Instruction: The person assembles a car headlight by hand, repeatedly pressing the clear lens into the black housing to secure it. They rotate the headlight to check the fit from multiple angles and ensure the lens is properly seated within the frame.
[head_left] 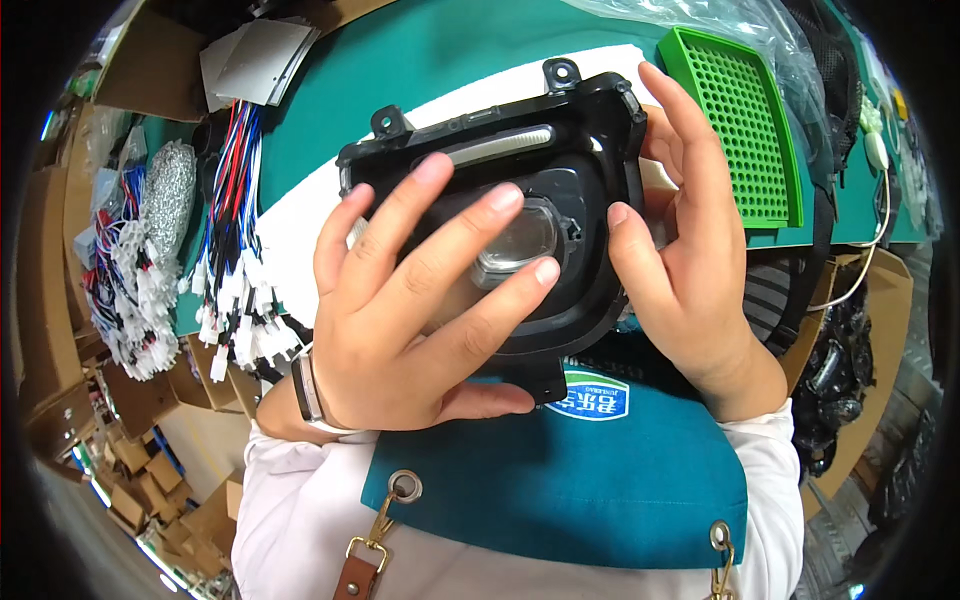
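A black vehicle lamp with mounting tabs, a pale light strip along its top and a clear round lens is held up over the bench edge. My right hand grips its right side, thumb on the front rim and other fingers around the edge. My left hand lies across the front with fingers spread, covering much of the lower left. Its fingertips are over the lens and strip, and its thumb is near the bottom tab. Whether each fingertip touches the surface I cannot tell. A white cloth lies on the bench behind the lamp.
The green bench mat runs across the back. A green perforated tray stands at the right. Bundled wires with white connectors hang at the left, beside cardboard boxes. A box of black parts sits at lower right.
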